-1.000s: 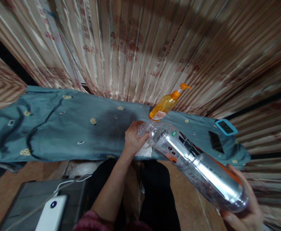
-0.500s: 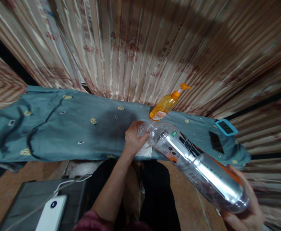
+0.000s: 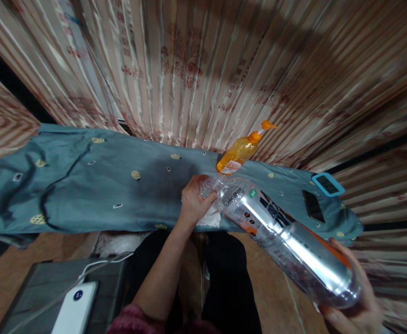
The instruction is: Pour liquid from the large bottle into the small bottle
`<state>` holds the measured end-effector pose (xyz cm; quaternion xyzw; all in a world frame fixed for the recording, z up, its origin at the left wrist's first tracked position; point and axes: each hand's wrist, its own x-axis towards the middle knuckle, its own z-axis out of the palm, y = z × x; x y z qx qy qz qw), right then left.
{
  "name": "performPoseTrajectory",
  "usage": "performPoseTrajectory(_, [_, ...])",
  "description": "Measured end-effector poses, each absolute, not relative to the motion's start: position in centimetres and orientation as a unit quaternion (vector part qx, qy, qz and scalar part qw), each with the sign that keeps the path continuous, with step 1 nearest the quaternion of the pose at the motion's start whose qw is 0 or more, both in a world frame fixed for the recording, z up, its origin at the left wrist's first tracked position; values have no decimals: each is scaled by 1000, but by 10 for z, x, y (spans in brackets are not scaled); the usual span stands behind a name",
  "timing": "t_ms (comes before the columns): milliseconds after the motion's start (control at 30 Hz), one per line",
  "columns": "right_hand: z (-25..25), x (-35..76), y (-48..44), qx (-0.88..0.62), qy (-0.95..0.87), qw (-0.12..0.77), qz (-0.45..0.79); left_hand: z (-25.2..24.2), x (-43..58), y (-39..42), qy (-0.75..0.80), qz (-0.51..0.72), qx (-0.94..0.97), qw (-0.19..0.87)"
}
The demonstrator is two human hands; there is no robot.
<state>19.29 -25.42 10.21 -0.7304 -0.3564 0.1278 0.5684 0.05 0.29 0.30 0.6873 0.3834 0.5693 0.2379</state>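
Teal patterned cloth (image 3: 95,199) stretches across in front of you, with a dark grey box (image 3: 36,287) below its left part, bearing a slim white rectangular device (image 3: 74,313). Right of these, your left hand (image 3: 193,200) is wrapped round the neck of a large clear plastic bottle (image 3: 290,246) with a silver, black and orange label; a crumpled white tissue (image 3: 210,218) shows beneath that hand, though I cannot tell whether it is gripped. Just beyond the neck stands an amber pump bottle with an orange top (image 3: 240,152). From there the clear bottle slants over the cloth's near edge, and your right hand (image 3: 361,297) clasps its base. It looks empty, so expect it light, thin-walled and springy; its glossy middle may slip or dent, making narrow neck and firmer base the likely best holds. Farther right are a black phone (image 3: 313,205) and a light-blue-framed digital display (image 3: 328,184). Against half a second ago, hands and bottle look unchanged.
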Motion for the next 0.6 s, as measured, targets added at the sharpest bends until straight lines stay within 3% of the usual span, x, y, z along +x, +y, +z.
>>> performPoseTrajectory(600, [99,196,-256,-726,-384,557,121,4,1,2,393,563,687,240])
